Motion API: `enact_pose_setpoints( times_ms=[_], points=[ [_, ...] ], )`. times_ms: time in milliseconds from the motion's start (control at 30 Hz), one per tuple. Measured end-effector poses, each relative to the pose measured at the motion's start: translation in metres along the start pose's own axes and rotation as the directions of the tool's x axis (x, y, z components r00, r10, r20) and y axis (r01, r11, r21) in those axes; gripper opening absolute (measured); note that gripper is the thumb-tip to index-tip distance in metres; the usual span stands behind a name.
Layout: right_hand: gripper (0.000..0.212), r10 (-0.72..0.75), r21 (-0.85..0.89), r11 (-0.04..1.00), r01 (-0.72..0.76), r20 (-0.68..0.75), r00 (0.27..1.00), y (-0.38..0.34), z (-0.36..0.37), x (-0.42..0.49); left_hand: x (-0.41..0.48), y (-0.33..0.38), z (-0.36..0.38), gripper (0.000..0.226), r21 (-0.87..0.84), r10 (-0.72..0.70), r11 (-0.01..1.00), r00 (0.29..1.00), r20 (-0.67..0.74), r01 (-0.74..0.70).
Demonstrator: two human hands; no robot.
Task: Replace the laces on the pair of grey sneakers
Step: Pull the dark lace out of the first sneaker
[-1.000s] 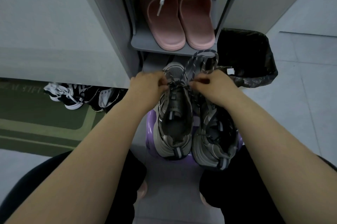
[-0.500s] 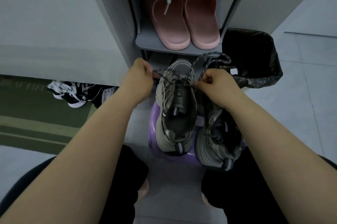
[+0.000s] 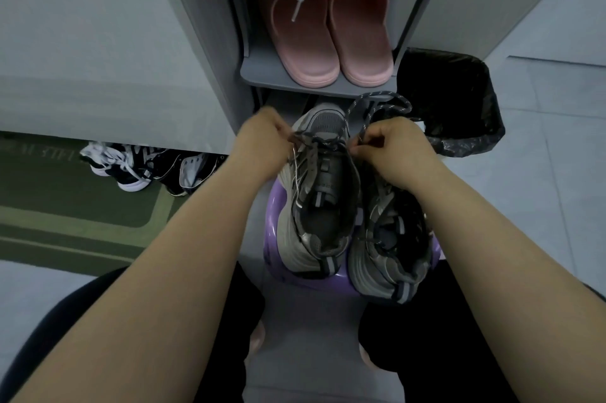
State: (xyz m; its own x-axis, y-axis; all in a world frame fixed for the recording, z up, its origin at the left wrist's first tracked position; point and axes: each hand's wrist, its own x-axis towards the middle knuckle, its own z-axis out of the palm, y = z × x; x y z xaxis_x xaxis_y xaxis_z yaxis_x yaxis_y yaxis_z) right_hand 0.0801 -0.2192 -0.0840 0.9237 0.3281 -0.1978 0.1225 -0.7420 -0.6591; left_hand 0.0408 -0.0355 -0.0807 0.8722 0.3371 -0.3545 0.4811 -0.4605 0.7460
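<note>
On a purple stool [image 3: 273, 238], left grey sneaker [image 3: 323, 206] beside right grey sneaker [image 3: 390, 255], left hand [image 3: 262, 143] and right hand [image 3: 395, 147] at the left one's toe eyelets, fingers of each pinching the dark speckled lace [image 3: 323, 141], left hand blurred.

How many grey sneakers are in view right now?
2. The left grey sneaker sits on the purple stool, its dark lace pinched by the left hand and right hand; the right grey sneaker stands beside it. None looks hidden.

Home hallway by the door: grey shoe rack [image 3: 262, 74] with pink slippers [image 3: 328, 32], green doormat [image 3: 65, 199], black-lined bin [image 3: 459, 101].
</note>
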Motion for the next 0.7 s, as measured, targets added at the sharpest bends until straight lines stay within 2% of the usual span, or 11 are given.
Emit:
enact_pose_setpoints(
  times_ms=[33, 100, 167, 200, 233, 300, 333, 400, 467, 600, 700],
  points=[
    [0.013, 0.007, -0.005, 1.0, -0.007, -0.001, 1.0, 0.0, -0.001, -0.001, 0.003, 0.0, -0.003, 0.019, -0.175, -0.073, 0.982, 0.997, -0.019, 0.069],
    [0.011, -0.002, -0.011, 1.0, 0.002, 0.004, 1.0, -0.001, 0.0, -0.002, 0.004, 0.002, -0.009, 0.022, -0.471, -0.179, 0.87, 0.984, -0.021, 0.149],
    [0.008, -0.013, -0.033, 0.999, 0.013, 0.009, 1.0, -0.002, 0.005, -0.003, 0.0, 0.004, -0.008, 0.026, -0.626, -0.205, 0.766, 0.979, -0.021, 0.147],
    [0.008, -0.006, -0.035, 0.999, 0.007, 0.008, 1.0, -0.002, 0.008, -0.002, -0.001, 0.005, -0.006, 0.025, -0.636, -0.202, 0.759, 0.979, -0.025, 0.141],
    [0.009, 0.003, -0.027, 1.0, -0.003, 0.006, 1.0, -0.002, 0.009, -0.002, -0.003, 0.005, -0.004, 0.023, -0.583, -0.183, 0.802, 0.982, -0.039, 0.126],
    [0.012, 0.023, -0.014, 1.0, -0.023, 0.002, 1.0, -0.002, 0.01, -0.001, -0.005, 0.002, -0.001, 0.015, -0.282, -0.076, 0.957, 0.997, -0.031, 0.064],
    [0.013, 0.025, -0.018, 1.0, -0.025, 0.003, 1.0, -0.003, 0.01, -0.001, -0.006, 0.002, -0.002, 0.011, -0.102, -0.014, 0.995, 1.0, 0.014, 0.015],
    [0.016, 0.019, -0.029, 0.999, -0.019, 0.008, 1.0, -0.003, 0.01, 0.0, -0.009, 0.0, -0.002, 0.012, 0.15, 0.067, 0.985, 0.991, 0.116, -0.085],
    [0.017, 0.011, -0.034, 0.999, -0.011, 0.013, 1.0, -0.004, 0.01, -0.001, -0.01, -0.001, -0.003, 0.017, 0.231, 0.083, 0.966, 0.986, 0.143, -0.115],
    [0.02, 0.009, -0.039, 0.999, -0.008, 0.012, 1.0, -0.006, 0.011, -0.002, -0.007, -0.001, -0.003, 0.011, 0.221, 0.137, 0.963, 0.987, 0.086, -0.153],
    [0.02, 0.018, -0.013, 1.0, -0.018, 0.001, 1.0, -0.006, 0.012, -0.002, -0.007, 0.001, 0.002, 0.011, 0.342, 0.201, 0.916, 0.978, 0.056, -0.208]
  ],
)
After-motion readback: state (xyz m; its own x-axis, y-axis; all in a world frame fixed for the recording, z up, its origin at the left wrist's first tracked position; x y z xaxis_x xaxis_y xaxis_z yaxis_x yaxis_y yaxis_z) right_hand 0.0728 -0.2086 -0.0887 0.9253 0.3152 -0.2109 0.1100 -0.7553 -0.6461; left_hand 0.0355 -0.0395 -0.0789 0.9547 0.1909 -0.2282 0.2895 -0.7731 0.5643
